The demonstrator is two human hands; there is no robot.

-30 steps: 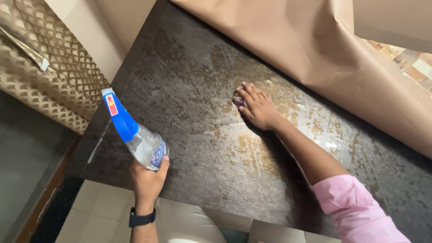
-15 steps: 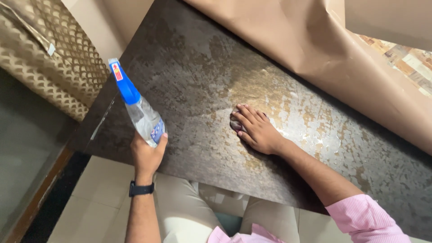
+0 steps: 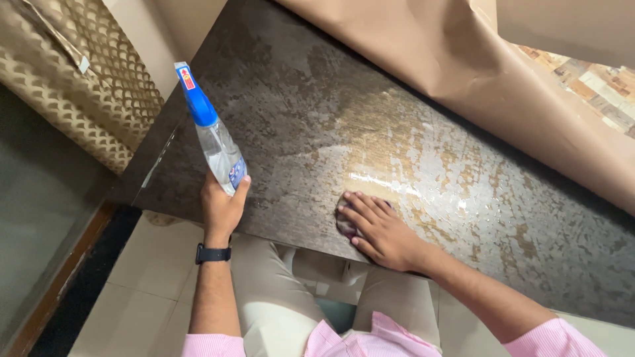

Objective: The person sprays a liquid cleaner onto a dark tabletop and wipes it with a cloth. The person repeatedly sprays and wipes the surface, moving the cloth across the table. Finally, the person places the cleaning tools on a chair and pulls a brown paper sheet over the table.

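Right hand (image 3: 382, 233) pressed flat on a small dark cloth (image 3: 346, 227), fingers (image 3: 360, 206) spread and extended over it, not clenched; cloth mostly hidden beneath, lying at the near edge of the dark mottled table (image 3: 297, 112), just below a wet, glossy patch (image 3: 403, 178). Left hand (image 3: 223, 206) clenched round the base of a clear spray bottle (image 3: 213, 135), held upright-tilted, long axis running up and away to the left, blue nozzle uppermost. Bottle well left of the cloth; right hand plainly nearer. Brown paper sheet (image 3: 463, 66) draped along the far side.
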